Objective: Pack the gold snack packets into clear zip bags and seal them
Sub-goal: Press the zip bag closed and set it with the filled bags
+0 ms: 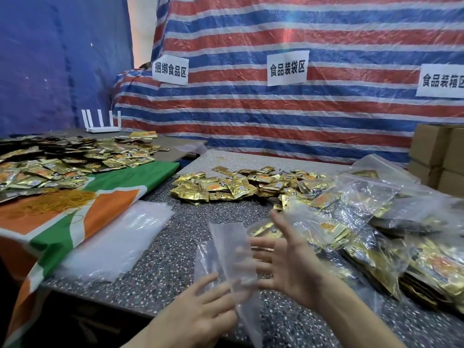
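Speckled counter carried loose gold snack packets beyond the hands. Left hand and right hand, both spread, flanked an empty clear zip bag; right fingertips blurred behind its film. Filled bags ran off-frame right.

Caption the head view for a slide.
Empty clear zip bag held between left hand and right hand over the table; loose gold snack packets behind, filled bags at right.

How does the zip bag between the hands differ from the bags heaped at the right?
The upright bag is empty; the heaped bags are stuffed with gold packets. The upright bag stands on end, alone; the heaped bags lie down and overlap in a pile. All are clear plastic.
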Demonstrator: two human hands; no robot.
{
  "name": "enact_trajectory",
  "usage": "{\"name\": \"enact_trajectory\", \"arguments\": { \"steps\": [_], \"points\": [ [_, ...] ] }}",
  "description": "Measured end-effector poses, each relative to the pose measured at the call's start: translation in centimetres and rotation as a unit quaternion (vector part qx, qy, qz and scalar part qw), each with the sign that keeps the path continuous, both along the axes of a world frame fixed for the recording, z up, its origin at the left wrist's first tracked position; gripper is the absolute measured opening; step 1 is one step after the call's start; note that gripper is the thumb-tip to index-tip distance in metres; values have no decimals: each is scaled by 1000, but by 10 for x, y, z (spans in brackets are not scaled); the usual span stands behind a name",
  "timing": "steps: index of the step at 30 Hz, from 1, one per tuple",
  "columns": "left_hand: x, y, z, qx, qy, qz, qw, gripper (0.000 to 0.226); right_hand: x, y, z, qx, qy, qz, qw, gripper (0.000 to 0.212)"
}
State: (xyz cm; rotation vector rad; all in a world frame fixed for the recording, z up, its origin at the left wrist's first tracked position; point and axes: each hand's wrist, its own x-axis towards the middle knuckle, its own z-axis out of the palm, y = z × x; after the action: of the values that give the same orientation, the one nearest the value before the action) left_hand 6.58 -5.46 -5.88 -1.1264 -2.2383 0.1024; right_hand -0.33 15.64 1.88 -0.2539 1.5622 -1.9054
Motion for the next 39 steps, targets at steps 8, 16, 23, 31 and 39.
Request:
{"name": "enact_trajectory", "arguments": {
  "steps": [8,16,23,31,39],
  "points": [
    [7,20,24,242,-270,6,932,51,4,4,-5,92,199,-99,971,16],
    [6,37,54,613,-424,84,661,70,4,6,1,162,305,-263,901,18],
    [-13,28,72,617,-489,118,605,22,0,12,8,196,345,-303,866,18],
    [-20,31,76,667,-455,79,584,21,11,13,18,199,439,-320,815,42],
    [-22,43,76,649,-485,43,584,50,17,0,19,151,344,-130,918,28]
  ]
}}
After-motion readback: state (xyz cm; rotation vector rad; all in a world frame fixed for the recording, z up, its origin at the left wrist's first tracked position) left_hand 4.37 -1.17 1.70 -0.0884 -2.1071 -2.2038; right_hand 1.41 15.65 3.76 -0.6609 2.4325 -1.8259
